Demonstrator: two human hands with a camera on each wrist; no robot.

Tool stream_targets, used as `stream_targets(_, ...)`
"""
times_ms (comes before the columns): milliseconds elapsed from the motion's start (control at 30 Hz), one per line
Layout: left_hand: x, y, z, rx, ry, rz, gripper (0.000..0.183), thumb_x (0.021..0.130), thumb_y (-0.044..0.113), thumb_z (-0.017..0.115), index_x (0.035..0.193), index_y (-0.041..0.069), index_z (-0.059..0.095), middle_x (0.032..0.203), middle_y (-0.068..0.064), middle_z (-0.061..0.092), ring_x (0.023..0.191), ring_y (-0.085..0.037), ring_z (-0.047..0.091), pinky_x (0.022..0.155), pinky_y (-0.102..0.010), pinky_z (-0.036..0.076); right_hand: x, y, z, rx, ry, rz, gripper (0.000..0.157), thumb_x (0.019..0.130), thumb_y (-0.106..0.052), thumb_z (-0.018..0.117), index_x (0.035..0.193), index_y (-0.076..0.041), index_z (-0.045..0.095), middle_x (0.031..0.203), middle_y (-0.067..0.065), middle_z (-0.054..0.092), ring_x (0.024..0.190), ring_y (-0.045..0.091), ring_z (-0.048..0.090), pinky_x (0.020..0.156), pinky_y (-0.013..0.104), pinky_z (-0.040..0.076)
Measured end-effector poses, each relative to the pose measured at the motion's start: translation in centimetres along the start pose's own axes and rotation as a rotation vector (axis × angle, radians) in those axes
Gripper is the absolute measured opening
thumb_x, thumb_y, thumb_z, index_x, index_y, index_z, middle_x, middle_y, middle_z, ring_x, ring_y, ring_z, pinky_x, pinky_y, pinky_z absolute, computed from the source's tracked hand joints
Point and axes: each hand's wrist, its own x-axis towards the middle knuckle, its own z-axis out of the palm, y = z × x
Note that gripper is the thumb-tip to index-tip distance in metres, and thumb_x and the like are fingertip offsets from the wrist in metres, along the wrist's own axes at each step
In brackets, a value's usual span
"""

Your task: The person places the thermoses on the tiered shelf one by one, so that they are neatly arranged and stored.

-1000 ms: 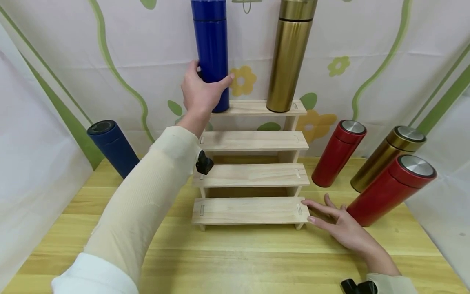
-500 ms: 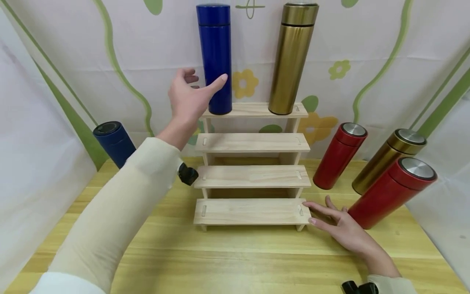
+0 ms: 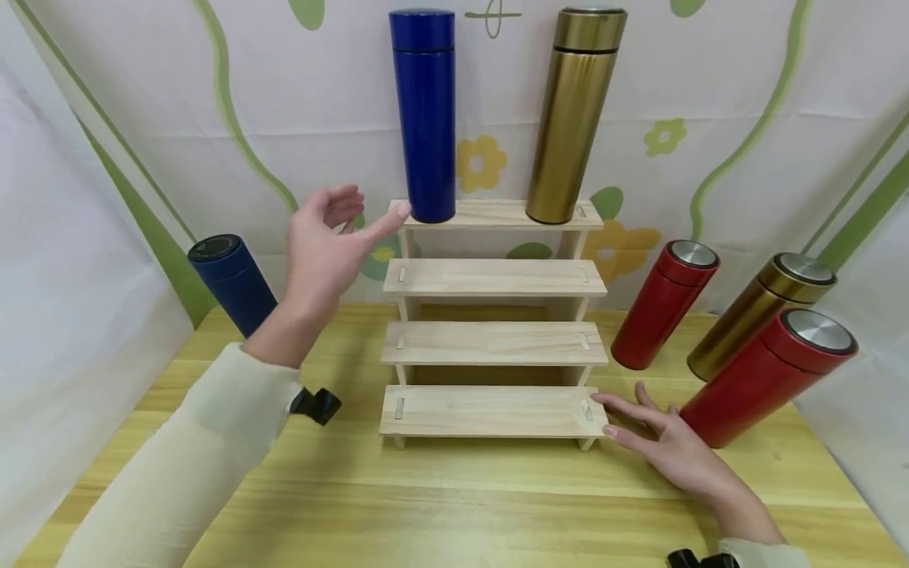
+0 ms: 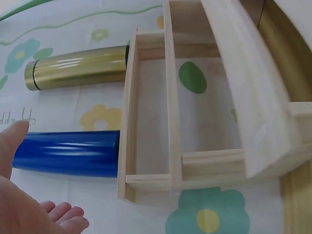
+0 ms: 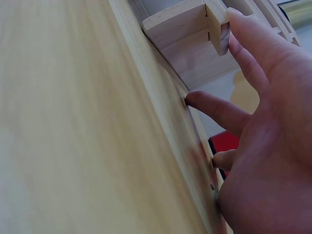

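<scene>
On the top step of a wooden stepped rack (image 3: 493, 343), a shiny blue thermos bottle (image 3: 429, 118) stands upright at the left, and a gold thermos bottle (image 3: 577, 118) at the right. My left hand (image 3: 323, 244) is in the air left of the blue bottle, apart from it, thumb and fingers spread with nothing between them. My right hand (image 3: 678, 450) has its fingertips at the right end of the lowest step; in the right wrist view thumb and index finger touch that board's end (image 5: 222, 29), while other fingers reach down to the table.
A darker blue bottle (image 3: 234, 284) stands at the left, partly behind my left forearm. Two red bottles, one at the back (image 3: 663, 304) and one nearer (image 3: 770, 379), stand at the right with another gold bottle (image 3: 763, 315). A patterned cloth (image 3: 284, 95) hangs behind the wooden table (image 3: 426, 513).
My left hand has let go of the shiny blue bottle and drawn back left and down. That bottle stays standing on the top step. My right hand keeps its place at the lowest step.
</scene>
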Motion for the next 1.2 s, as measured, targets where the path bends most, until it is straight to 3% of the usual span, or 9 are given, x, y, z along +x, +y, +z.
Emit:
stream_targets(233,-2.5,-2.0,-1.4,0.041,0.001,0.038,0.079,0.084,0.05,0.087,0.146,0.013,0.055,0.147,-0.002,0.059,0.14,-0.015,0.054,0.122,-0.029,0.041,-0.1,0.1,0.0,0.011,-0.007,0.001,0.048,0.101,-0.035,0.07,0.148,-0.035,0.06,0.161,0.01,0.049,0.161,0.05,-0.003,0.114,0.078,-0.024)
stream_targets(400,-4.0,-4.0,-2.6,0.095,0.056,0.049,0.077,0.083,0.049,0.088,0.145,0.015,0.056,0.146,0.001,0.061,0.138,-0.012,0.055,0.121,-0.026,0.042,-0.1,0.0,0.0,0.013,-0.007,0.002,0.048,0.102,-0.035,0.069,0.149,-0.035,0.059,0.162,0.01,0.047,0.161,0.049,-0.004,0.113,0.078,-0.025)
stream_targets(600,-5.0,-5.6,-4.4,0.054,0.149,0.072,0.067,0.084,0.037,0.09,0.14,0.014,0.06,0.139,0.001,0.062,0.134,-0.014,0.058,0.119,-0.026,0.044,-0.1,-0.1,0.0,0.01,-0.011,-0.001,0.048,0.103,-0.035,0.069,0.149,-0.035,0.059,0.163,0.012,0.046,0.161,0.048,-0.004,0.113,0.079,-0.025)
stream_targets(1033,-7.1,-9.2,-8.3,0.002,0.285,-0.141,0.059,0.084,0.029,0.09,0.133,0.014,0.061,0.125,0.011,0.062,0.129,-0.013,0.059,0.119,-0.03,0.045,-0.1,-0.2,0.1,-0.001,-0.01,0.017,0.048,0.102,-0.036,0.069,0.149,-0.035,0.059,0.163,0.013,0.044,0.161,0.049,-0.003,0.114,0.079,-0.024)
stream_targets(1200,-7.5,-10.4,-9.7,0.025,0.324,-0.226,0.053,0.083,0.029,0.091,0.125,0.018,0.061,0.12,0.013,0.063,0.124,-0.009,0.06,0.115,-0.023,0.047,-0.1,-0.2,0.2,-0.001,-0.009,0.017,0.048,0.102,-0.036,0.069,0.149,-0.034,0.059,0.163,0.013,0.045,0.161,0.049,-0.003,0.113,0.079,-0.024)
